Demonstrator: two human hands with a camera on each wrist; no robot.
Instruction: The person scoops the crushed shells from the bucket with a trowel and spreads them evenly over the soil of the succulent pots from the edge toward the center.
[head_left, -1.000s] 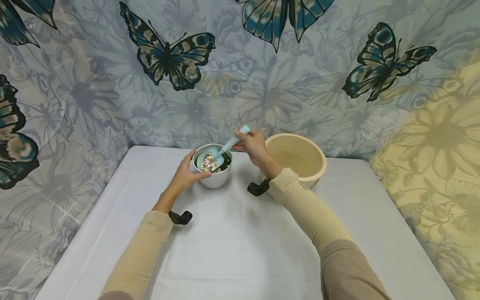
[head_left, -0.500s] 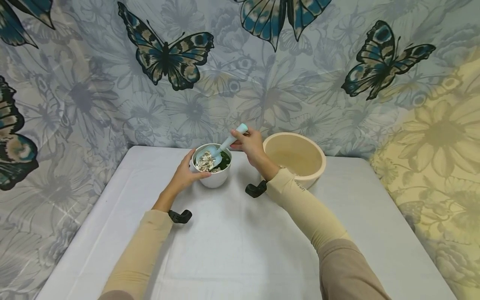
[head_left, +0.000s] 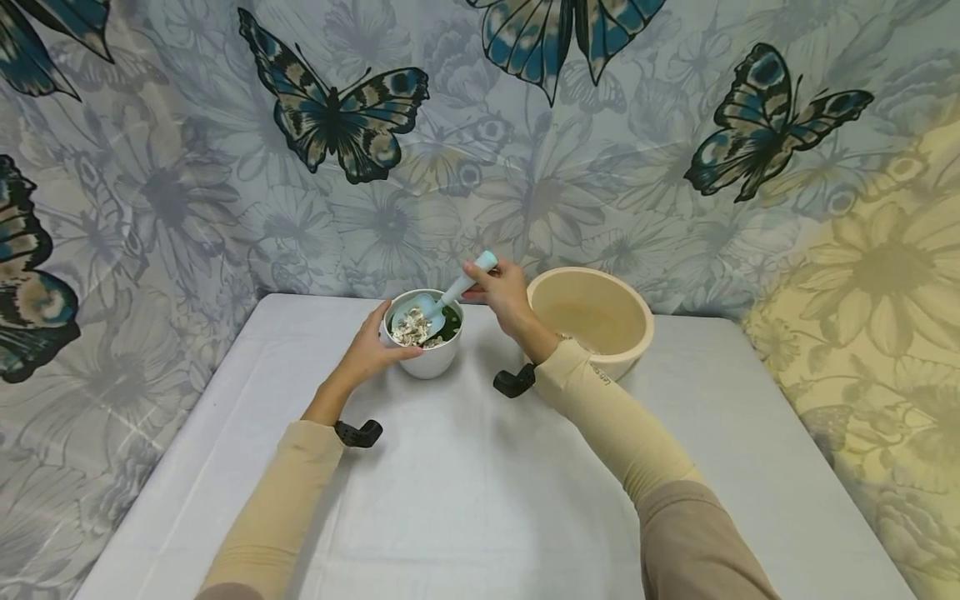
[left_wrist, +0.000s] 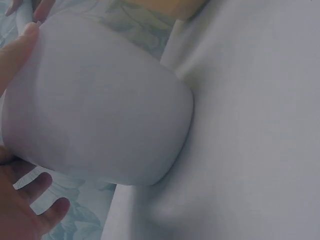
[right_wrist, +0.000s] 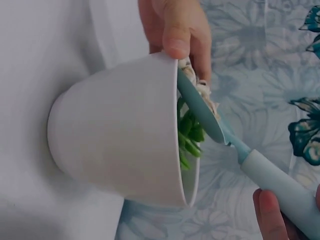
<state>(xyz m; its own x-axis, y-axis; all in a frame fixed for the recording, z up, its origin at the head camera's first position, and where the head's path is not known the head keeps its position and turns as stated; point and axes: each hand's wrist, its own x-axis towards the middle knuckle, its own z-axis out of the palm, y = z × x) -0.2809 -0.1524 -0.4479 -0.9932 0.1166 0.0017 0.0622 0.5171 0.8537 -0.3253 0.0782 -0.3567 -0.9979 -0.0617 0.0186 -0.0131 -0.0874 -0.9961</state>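
A white plant pot [head_left: 426,363] stands on the table, with a green leafy plant [right_wrist: 190,132] inside it. My left hand [head_left: 373,346] grips the pot at its left side, thumb on the front of the rim and fingers around the far side. In my right hand [head_left: 506,296] is the handle of a light blue hand trowel [head_left: 457,287]. The trowel's blade leans into the pot's mouth, over the left part of the plant. Pale, whitish chips [head_left: 409,327] lie on the blade. In the left wrist view the pot's wall [left_wrist: 100,100] hides its contents.
A large cream bowl [head_left: 592,312] stands right of the pot, partly behind my right forearm. White cloth covers the table [head_left: 450,500]. A hanging cloth with butterflies [head_left: 333,121] rises right behind the table's back edge.
The trowel has shifted slightly left with my right hand, and the pale chips have slid toward the pot's left side. My left hand keeps its hold on the pot.
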